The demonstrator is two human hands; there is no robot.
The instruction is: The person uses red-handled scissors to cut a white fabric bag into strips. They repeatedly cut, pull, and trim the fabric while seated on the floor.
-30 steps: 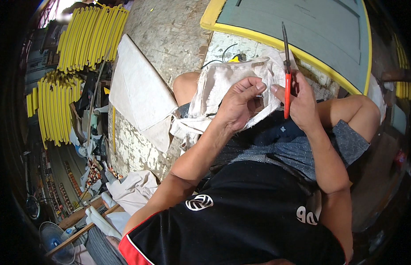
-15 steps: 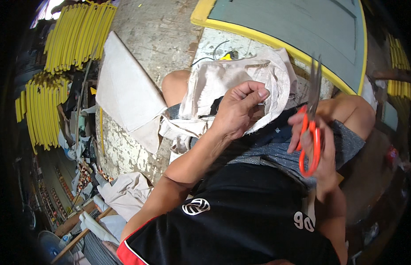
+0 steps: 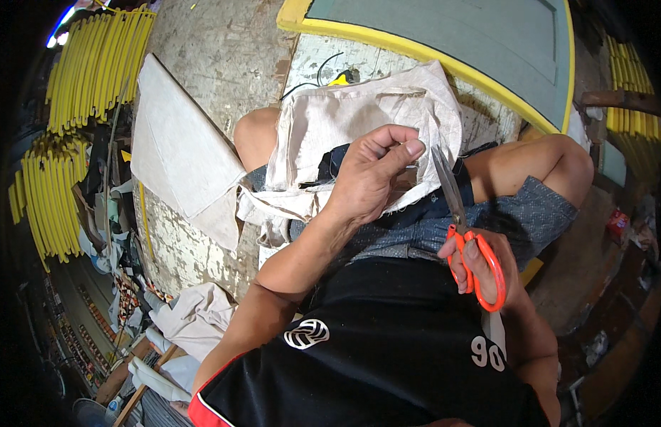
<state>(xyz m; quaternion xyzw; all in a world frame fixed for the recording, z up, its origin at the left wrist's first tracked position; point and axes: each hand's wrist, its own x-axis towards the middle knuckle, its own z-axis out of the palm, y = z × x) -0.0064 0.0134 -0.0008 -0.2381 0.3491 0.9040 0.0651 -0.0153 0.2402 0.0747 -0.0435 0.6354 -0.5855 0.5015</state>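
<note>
My left hand (image 3: 366,174) pinches the frayed edge of an off-white fabric piece (image 3: 323,114) lying across my lap, with dark openings in its lower part. My right hand (image 3: 483,270) is closed on orange-handled scissors (image 3: 475,252), fingers in the loops; their blades point up to the fabric edge just right of my left fingertips. A folded off-white cloth (image 3: 184,149) lies left of my knee, touching the fabric piece. A small yellow-and-black object with a dark cord (image 3: 341,80) lies beyond the fabric.
A yellow-edged grey-green panel (image 3: 444,21) lies ahead on the worn board surface (image 3: 202,43). Stacks of yellow bars (image 3: 96,64) stand at left and at far right (image 3: 625,92). Crumpled cloth (image 3: 195,320), wooden strips and a fan sit at lower left, beside my left arm.
The scissors in my right hand swung down toward me from upright, with my fingers moving into the loops, and now their blades angle up to the fabric. My left hand still pinches the edge.
</note>
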